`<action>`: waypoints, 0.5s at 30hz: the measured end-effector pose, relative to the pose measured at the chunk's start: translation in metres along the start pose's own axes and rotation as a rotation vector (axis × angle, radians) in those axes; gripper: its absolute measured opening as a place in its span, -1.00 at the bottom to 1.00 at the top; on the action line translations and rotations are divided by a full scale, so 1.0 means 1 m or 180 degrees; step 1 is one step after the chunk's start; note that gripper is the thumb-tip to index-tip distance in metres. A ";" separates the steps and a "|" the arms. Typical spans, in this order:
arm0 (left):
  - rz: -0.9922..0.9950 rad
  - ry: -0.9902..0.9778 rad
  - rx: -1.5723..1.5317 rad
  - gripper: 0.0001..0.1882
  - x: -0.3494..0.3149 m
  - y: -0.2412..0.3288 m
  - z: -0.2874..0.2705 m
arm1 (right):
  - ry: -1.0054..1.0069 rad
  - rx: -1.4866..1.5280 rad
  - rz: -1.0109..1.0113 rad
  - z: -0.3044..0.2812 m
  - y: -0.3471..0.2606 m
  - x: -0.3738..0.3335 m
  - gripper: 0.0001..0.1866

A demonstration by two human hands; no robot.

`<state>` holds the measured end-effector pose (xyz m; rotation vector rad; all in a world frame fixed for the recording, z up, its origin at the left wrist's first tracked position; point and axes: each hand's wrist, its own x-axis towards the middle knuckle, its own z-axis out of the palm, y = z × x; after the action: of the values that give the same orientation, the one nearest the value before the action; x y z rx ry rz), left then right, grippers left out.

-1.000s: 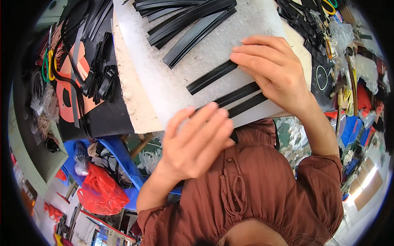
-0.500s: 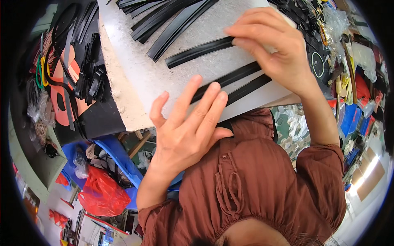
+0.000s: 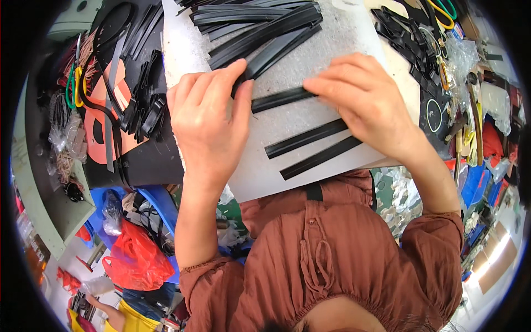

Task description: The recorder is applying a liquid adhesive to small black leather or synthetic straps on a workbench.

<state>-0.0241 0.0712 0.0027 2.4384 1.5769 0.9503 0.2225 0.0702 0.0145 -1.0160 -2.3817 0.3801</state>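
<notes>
Several flat black strips lie on a whitish board [image 3: 260,185]. My right hand [image 3: 370,105] pinches the right end of a short black strip [image 3: 283,99]. Two more short strips, an upper one [image 3: 304,138] and a lower one [image 3: 318,159], lie side by side nearer my body, their right ends passing under that hand. At the left of the board, my left hand [image 3: 207,119] has thumb and index finger closed around the near end of a longer black strip [image 3: 282,50]. That strip comes from a fanned pile of black strips [image 3: 243,16] at the far side.
Scissors with green and yellow handles [image 3: 77,88] and orange pieces [image 3: 99,133] lie on the left. More black straps [image 3: 406,44] and a white ring [image 3: 433,115] are on the right. Below left hangs a red plastic bag [image 3: 138,260]; another person's yellow garment [image 3: 130,318] shows beyond.
My left hand has moved from beside the nearer strips to the far pile, its spread fingers closing on a strip end. My right hand stays at its strip. The whole view has shifted.
</notes>
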 end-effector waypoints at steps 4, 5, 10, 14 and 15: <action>-0.0464 -0.0097 -0.0944 -0.68 -0.001 -0.004 0.001 | -0.0063 0.0445 0.0603 0.001 -0.009 -0.003 -0.61; -0.0438 -0.0107 -0.1024 -0.68 0.000 -0.005 0.001 | -0.0073 0.0465 0.0629 0.000 -0.009 -0.003 -0.60; 0.0214 0.0110 -0.0255 -0.66 -0.005 -0.007 -0.004 | -0.0167 0.0053 0.0734 -0.016 0.003 -0.008 -0.72; 0.0827 0.0094 0.0050 -0.62 -0.017 -0.009 -0.010 | 0.0009 -0.0526 0.0771 -0.031 0.020 -0.009 -0.76; 0.0779 -0.0210 0.0133 -0.62 -0.021 -0.008 -0.011 | -0.0058 -0.0924 0.0786 -0.037 0.023 -0.009 -0.75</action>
<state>-0.0419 0.0545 -0.0012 2.7079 1.3128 0.8658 0.2620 0.0809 0.0315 -1.4509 -2.3786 0.1305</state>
